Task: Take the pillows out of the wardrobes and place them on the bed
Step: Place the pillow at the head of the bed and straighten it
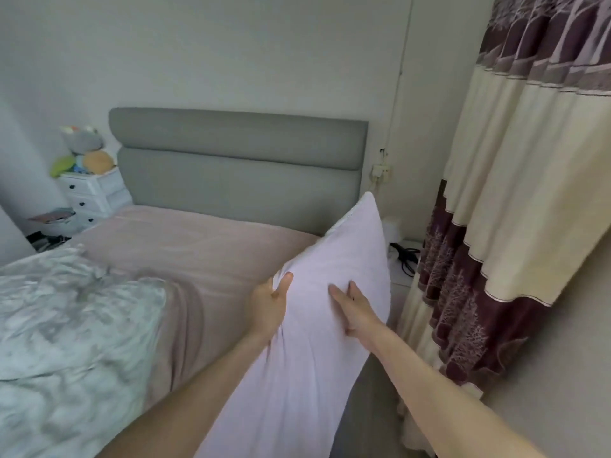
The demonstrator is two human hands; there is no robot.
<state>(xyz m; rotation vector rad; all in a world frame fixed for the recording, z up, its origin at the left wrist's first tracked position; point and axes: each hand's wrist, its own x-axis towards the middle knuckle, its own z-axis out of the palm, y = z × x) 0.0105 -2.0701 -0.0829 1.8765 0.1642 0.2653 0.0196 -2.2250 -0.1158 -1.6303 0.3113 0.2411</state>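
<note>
A long pale lilac pillow stands on end in front of me, tilted toward the head of the bed, over the bed's right edge. My left hand grips its left side with the thumb on top. My right hand presses on its front, with fingers dug into the fabric. The bed has a dusty pink sheet and a grey padded headboard. No wardrobe is in view.
A crumpled grey-white duvet lies on the bed's near left. A white drawer unit with soft toys stands beyond the bed at the left. A maroon and cream curtain hangs at the right, with cables on the floor below a wall socket.
</note>
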